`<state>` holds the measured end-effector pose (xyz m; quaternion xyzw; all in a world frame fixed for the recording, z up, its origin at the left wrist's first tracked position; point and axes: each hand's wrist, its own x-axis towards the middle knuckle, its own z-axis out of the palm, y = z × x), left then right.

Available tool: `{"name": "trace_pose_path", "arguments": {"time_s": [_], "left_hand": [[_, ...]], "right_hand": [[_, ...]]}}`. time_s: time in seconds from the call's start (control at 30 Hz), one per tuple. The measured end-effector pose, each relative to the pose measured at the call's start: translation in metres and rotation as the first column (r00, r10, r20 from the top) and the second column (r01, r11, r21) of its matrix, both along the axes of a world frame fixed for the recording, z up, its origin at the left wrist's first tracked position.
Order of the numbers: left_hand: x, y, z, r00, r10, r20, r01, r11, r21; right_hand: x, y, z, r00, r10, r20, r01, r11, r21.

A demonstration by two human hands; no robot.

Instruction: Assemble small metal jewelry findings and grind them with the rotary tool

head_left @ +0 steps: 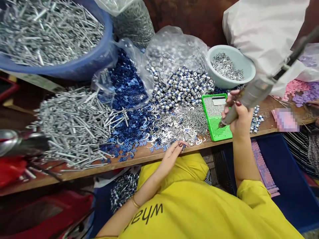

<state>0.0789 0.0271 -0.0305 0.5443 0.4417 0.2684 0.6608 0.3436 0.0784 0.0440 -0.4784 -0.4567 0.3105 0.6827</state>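
Screwdriver (259, 89), grey and bulky, sits at three o'clock, clamped in my right hand (239, 113) with thumb and fingers wrapped round it. Its tip points down over the green tray (216, 129), also at three o'clock; I cannot tell whether it touches the mesh. Tiny screws (213, 109) cover the tray's far part. At five o'clock, by the near edge of the counter (143, 152), my left hand (173, 151) has its fingertips together, pinched on a small piece (184, 148) too little for me to make out. Toward twelve from that hand lie loose curved bits (171, 126); silver barrels (184, 84) are heaped between one and two o'clock, blue pieces (127, 83) toward ten, long pins (72, 122) at nine.

I judge the small piece most at risk: a loosened pinch so near the edge could drop it onto the yellow clothes (191, 166) below, or lose it among the bits. A jerk of the screwdriver could catch its tip in the mesh, tip the tray and spill the screws. Its cord (300, 49), rising toward two o'clock, might tug the tool off line.
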Motion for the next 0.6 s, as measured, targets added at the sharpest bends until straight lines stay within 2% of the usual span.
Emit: {"name": "trace_pose_path", "arguments": {"time_s": [0.13,0.27,0.4,0.6], "left_hand": [[0.005,0.0,-0.006,0.999,-0.032,-0.009,0.032,0.999,0.004],[0.014,-0.001,0.0,0.995,-0.098,-0.001,0.098,0.995,0.008],[0.017,-0.002,0.004,0.996,-0.085,0.005,0.085,0.996,0.002],[0.017,-0.004,0.004,0.999,-0.043,0.003,0.043,0.999,-0.006]], "right_hand": [[0.0,-0.027,-0.036,0.983,-0.186,-0.01,0.185,0.981,-0.05],[-0.007,-0.034,-0.064,0.953,-0.304,-0.003,0.303,0.952,-0.041],[-0.011,-0.035,-0.075,0.946,-0.323,-0.022,0.323,0.946,-0.021],[-0.015,-0.035,-0.078,0.952,-0.305,-0.025,0.305,0.952,-0.007]]}}
